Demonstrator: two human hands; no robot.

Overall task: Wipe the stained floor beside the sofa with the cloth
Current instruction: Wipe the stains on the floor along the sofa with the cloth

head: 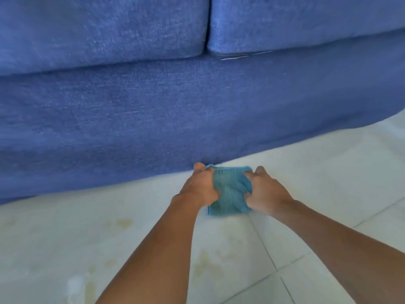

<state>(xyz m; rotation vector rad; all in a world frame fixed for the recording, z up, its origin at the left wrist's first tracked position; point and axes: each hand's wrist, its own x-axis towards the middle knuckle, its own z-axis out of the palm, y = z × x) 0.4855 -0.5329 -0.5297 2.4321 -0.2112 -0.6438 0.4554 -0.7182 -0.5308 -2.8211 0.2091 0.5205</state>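
A teal cloth [230, 191] lies bunched on the pale tiled floor [317, 172], right at the foot of the blue sofa [153, 110]. My left hand [200, 187] grips the cloth's left side and my right hand [266, 191] grips its right side. Both hands press it down on the tile. Yellowish stains [123, 222] mark the floor to the left of my forearms, and more stains [206, 264] show between my forearms. My hands hide the cloth's side edges.
The sofa's front panel fills the upper half, with two seat cushions [98, 25] above it. Tile joints [265, 249] run diagonally at the lower right. A whitish wet patch [75, 286] sits at the lower left.
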